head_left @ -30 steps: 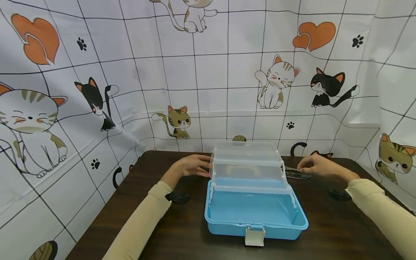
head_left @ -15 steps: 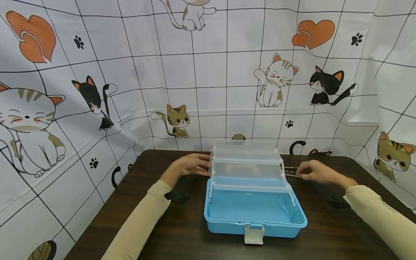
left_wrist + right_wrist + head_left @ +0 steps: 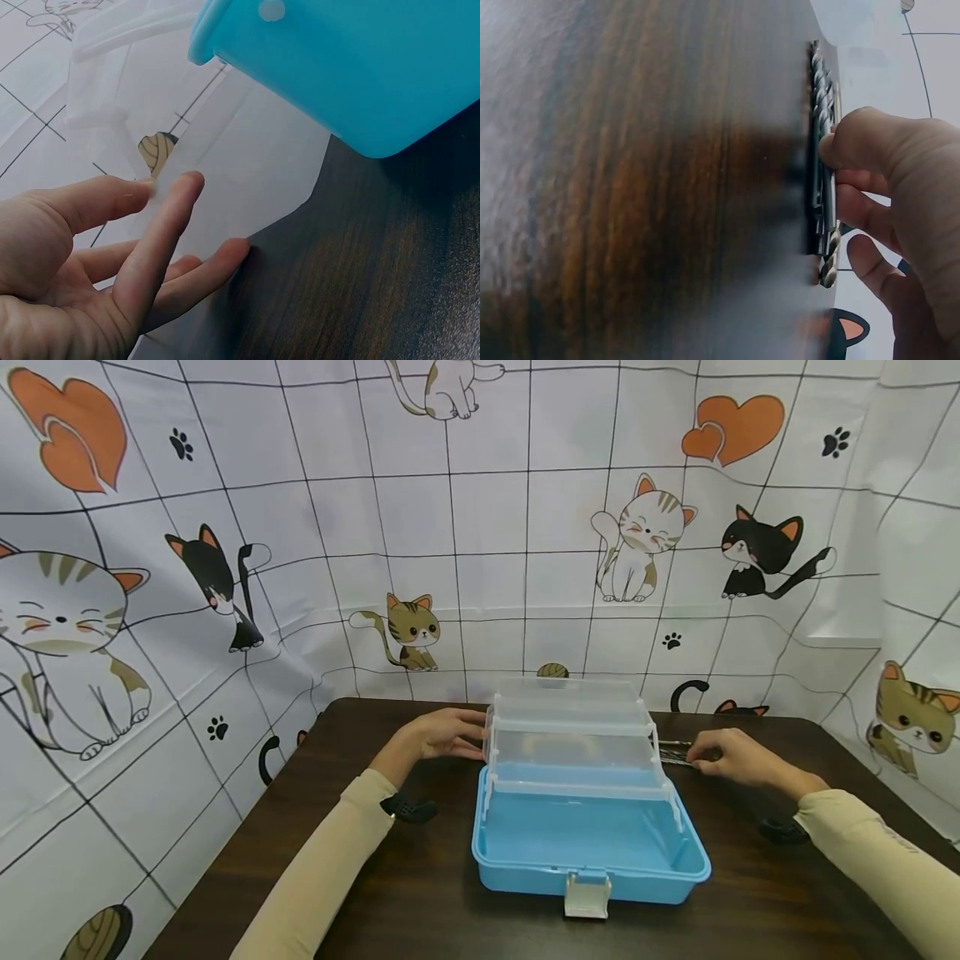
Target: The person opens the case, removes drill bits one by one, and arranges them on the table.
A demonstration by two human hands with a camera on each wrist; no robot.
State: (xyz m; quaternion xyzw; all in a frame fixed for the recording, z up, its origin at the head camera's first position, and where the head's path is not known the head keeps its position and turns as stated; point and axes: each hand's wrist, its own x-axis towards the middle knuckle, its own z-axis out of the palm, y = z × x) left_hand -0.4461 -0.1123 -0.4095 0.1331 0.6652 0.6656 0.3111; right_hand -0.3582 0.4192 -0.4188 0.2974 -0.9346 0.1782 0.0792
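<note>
A light blue plastic box (image 3: 588,887) stands open at the middle of the dark wooden table. Its clear lid (image 3: 562,693) and clear tiers lean up at the back. Several metal drill bits (image 3: 823,105) lie bunched on the table, right of the box; in the head view part of the bunch (image 3: 670,752) is covered by fingers. My right hand (image 3: 738,760) pinches drill bits between thumb and fingertips; how many cannot be told. Beside the box's left rear, my left hand (image 3: 442,735) has its fingers spread, fingertips at the clear plastic; no grip shows in the left wrist view.
A white latch (image 3: 587,897) hangs down at the box's front. Behind the dark table (image 3: 420,885), a white cloth (image 3: 491,539) printed with cats closes off the back and both sides. Dark wrist straps (image 3: 408,810) sit below both hands.
My right hand has come down and slightly left onto the drill bits, and its fingers now hide more of them. The left hand stays at the clear plastic. The head view has tilted slightly.
</note>
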